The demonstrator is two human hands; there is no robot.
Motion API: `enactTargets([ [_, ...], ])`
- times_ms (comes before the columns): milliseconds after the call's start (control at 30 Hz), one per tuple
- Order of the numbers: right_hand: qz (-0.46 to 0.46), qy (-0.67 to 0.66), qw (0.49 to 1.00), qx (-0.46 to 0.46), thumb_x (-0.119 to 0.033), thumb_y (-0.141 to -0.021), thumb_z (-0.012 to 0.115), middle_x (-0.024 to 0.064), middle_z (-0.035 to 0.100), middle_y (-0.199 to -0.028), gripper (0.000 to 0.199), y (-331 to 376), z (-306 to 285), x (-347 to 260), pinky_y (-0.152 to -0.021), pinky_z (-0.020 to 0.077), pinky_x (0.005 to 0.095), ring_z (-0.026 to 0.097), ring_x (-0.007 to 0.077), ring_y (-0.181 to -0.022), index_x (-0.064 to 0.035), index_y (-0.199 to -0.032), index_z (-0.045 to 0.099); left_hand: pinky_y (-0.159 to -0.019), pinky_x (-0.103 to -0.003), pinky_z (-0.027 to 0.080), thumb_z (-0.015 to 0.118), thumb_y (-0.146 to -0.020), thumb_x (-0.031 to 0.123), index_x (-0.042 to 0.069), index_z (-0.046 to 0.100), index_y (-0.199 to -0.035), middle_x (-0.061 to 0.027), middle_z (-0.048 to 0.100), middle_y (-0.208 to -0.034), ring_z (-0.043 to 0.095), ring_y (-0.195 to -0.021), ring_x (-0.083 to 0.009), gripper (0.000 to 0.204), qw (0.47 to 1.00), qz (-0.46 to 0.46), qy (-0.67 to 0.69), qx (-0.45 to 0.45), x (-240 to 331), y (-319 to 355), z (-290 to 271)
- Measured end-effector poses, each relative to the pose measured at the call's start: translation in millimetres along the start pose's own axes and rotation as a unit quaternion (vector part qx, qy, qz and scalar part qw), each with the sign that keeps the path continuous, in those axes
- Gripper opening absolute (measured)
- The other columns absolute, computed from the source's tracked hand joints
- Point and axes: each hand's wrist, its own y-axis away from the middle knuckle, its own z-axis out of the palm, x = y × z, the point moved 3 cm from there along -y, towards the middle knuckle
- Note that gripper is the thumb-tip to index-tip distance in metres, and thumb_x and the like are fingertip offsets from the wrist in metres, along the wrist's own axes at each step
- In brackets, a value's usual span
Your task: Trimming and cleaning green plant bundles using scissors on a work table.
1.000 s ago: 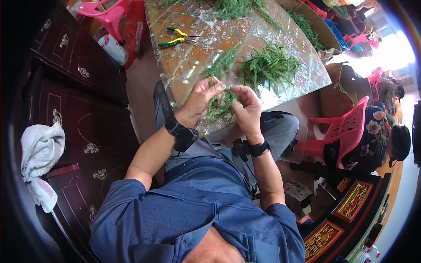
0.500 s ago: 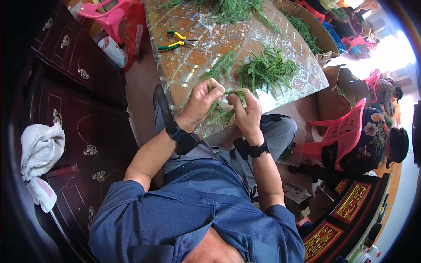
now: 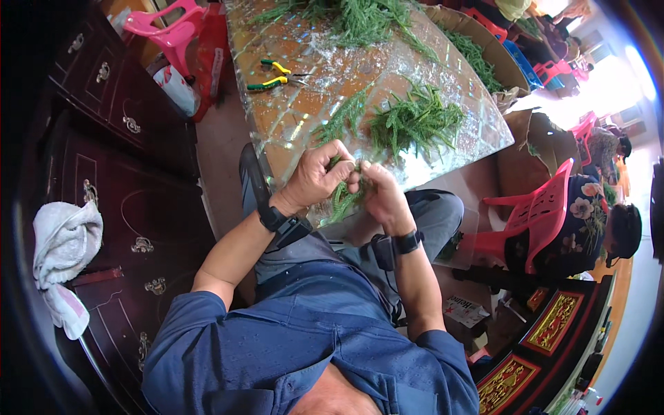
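Observation:
My left hand (image 3: 317,177) is closed at the near edge of the table, around a feathery green sprig (image 3: 342,202) whose fronds hang below the fingers. Close beside it, the thumb and fingers of my right hand (image 3: 382,196) pinch at the sprig's stem; the exact spot is hidden between the fingertips. Just beyond my hands lies a small heap of green sprigs (image 3: 417,117), with a loose sprig (image 3: 347,112) to its left. Yellow-and-green pliers (image 3: 268,86) and a second yellow-and-green hand tool (image 3: 275,66) rest farther left.
A larger pile of greenery (image 3: 363,22) covers the table's far end. White crumbs dot the glossy tabletop (image 3: 287,128). Dark drawers (image 3: 104,152) stand at my left; a cardboard box of greenery (image 3: 477,59) is beyond the table. A person sits on a pink chair (image 3: 536,218) at right.
My hands have drawn together and slightly toward me. My right fingers, earlier curled round the stem a little apart from the left, now meet the left fingertips.

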Motion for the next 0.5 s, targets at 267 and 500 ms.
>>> enactTargets([
  [267, 0.011, 0.130, 0.990, 0.045, -0.024, -0.102, 0.056, 0.0091, 0.070, -0.096, 0.026, 1.2, -12.4, -8.2, -0.076, 0.0555, 0.0307, 0.069, 0.0209, -0.084, -0.0011, -0.111, 0.064, -0.065, -0.025, 0.052, 0.059, -0.102, 0.014, 0.003, 0.055, -0.096, -0.0045, 0.066, -0.079, 0.066, -0.071, -0.0108, 0.013, 0.997, -0.036, 0.063, -0.005, -7.0, -6.0, -8.0],
  [500, 0.059, -0.036, 0.998, 0.007, -0.020, -0.098, 0.062, 0.0095, 0.070, -0.096, 0.022, -4.2, -23.5, 3.5, -0.077, 0.0576, 0.0329, 0.070, 0.0214, -0.084, 0.0003, -0.107, 0.065, -0.063, -0.025, 0.052, 0.062, -0.101, 0.015, 0.003, 0.055, -0.095, -0.0029, 0.065, -0.079, 0.065, -0.072, -0.0087, 0.015, 0.999, -0.043, 0.031, -0.007, 1.8, -6.1, -7.2],
])
